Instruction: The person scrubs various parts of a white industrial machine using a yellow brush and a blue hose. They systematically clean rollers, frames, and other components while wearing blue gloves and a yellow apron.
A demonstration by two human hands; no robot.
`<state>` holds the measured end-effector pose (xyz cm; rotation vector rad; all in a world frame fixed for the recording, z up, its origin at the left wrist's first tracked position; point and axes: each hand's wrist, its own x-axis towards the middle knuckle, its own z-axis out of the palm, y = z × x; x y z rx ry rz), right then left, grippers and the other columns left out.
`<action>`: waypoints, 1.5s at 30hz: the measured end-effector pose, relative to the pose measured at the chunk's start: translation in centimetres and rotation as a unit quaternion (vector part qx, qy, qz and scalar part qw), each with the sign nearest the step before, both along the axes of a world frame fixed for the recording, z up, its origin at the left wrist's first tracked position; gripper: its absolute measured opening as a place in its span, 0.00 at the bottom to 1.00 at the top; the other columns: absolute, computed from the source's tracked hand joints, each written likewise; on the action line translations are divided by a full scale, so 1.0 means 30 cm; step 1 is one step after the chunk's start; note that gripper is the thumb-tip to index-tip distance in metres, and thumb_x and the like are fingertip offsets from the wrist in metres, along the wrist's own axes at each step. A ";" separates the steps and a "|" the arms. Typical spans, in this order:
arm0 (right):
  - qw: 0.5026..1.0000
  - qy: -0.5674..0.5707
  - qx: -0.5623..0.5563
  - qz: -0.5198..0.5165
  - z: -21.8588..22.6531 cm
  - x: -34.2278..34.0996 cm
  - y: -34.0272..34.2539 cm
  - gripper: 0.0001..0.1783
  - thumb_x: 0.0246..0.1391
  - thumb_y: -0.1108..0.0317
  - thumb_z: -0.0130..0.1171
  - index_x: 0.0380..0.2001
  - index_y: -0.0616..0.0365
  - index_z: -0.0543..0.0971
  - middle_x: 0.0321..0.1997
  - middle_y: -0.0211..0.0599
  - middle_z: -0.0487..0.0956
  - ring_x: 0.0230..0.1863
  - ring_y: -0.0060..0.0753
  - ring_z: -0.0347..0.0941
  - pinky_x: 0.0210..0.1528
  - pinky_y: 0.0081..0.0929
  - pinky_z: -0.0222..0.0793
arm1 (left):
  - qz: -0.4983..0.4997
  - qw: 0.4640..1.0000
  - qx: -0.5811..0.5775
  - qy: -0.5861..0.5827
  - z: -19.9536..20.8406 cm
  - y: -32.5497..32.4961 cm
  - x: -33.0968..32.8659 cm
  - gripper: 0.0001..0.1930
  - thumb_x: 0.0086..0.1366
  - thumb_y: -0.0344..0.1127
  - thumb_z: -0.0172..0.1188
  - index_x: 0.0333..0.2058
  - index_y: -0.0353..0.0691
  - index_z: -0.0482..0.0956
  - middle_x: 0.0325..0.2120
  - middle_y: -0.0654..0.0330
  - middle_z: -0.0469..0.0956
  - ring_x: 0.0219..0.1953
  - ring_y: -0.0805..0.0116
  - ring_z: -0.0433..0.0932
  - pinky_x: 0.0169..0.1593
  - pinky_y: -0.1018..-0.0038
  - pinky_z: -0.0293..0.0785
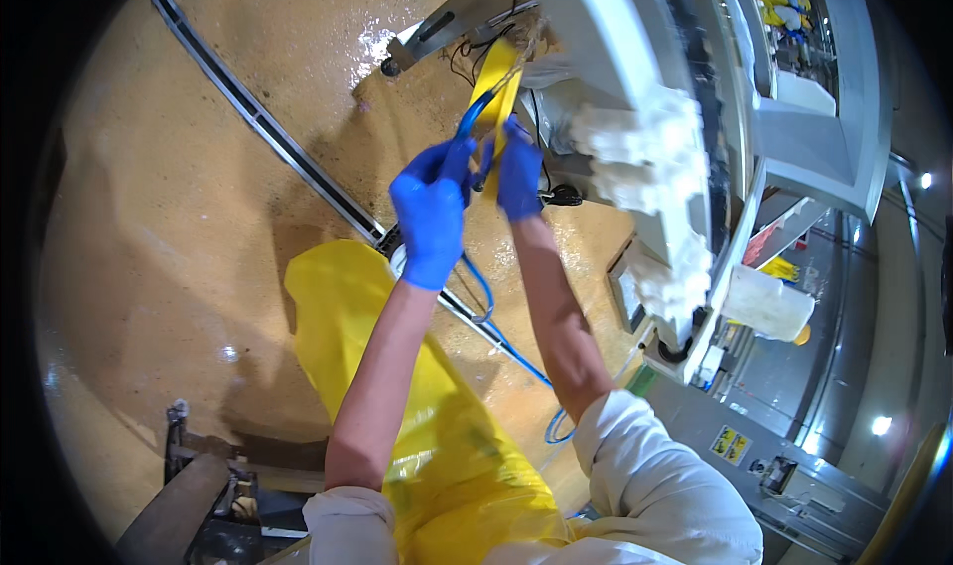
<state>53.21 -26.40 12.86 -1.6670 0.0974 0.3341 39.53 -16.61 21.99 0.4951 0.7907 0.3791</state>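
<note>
My left hand (pixel 431 208), in a blue glove, is closed around the blue hose (pixel 476 114) at its upper end. A thin streak that looks like water leaves that end. Close on its right, my right hand (pixel 518 176), also gloved in blue and slightly blurred, is closed on a bright yellow strip (pixel 496 67). The strip stands up beyond my fingers, and its lower part passes behind them. Where exactly my right fingertips grip is partly hidden. Below my hands the hose drops in a loop and trails toward my right sleeve.
A large metal machine (pixel 620 29) stands on the right, with a white bumpy part (pixel 645 158) along its side. Black cables (pixel 566 196) hang beneath it. A drain channel (pixel 298 158) crosses the wet tan floor (pixel 179 267). Dark equipment (pixel 233 495) sits at the lower left.
</note>
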 end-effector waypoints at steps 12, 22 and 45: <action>0.940 0.003 -0.249 0.233 1.085 -0.671 -0.400 0.28 0.60 0.60 0.54 0.61 0.61 0.66 0.22 0.45 0.77 0.27 0.29 0.78 0.31 0.28 0.71 | -0.059 0.977 0.161 0.130 0.486 -0.076 -0.400 0.06 0.63 0.32 0.60 0.32 0.35 0.79 0.16 0.69 0.68 0.15 0.85 0.61 0.17 0.84 0.52; 0.830 -0.268 -0.464 0.156 1.136 -0.247 -0.479 0.25 0.61 0.60 0.46 0.59 0.60 0.63 0.28 0.53 0.79 0.28 0.58 0.76 0.31 0.49 0.70 | -0.292 0.931 0.199 0.087 0.793 0.034 -0.161 0.05 0.62 0.32 0.60 0.31 0.36 0.79 0.15 0.66 0.70 0.10 0.82 0.60 0.13 0.83 0.51; 0.959 0.042 -0.257 -0.113 1.157 -0.675 -1.135 0.30 0.62 0.56 0.49 0.61 0.66 0.63 0.21 0.52 0.76 0.18 0.41 0.74 0.23 0.38 0.70 | -0.500 0.859 0.109 0.009 0.927 -0.685 0.014 0.09 0.67 0.35 0.54 0.41 0.36 0.76 0.18 0.63 0.72 0.11 0.80 0.61 0.13 0.82 0.52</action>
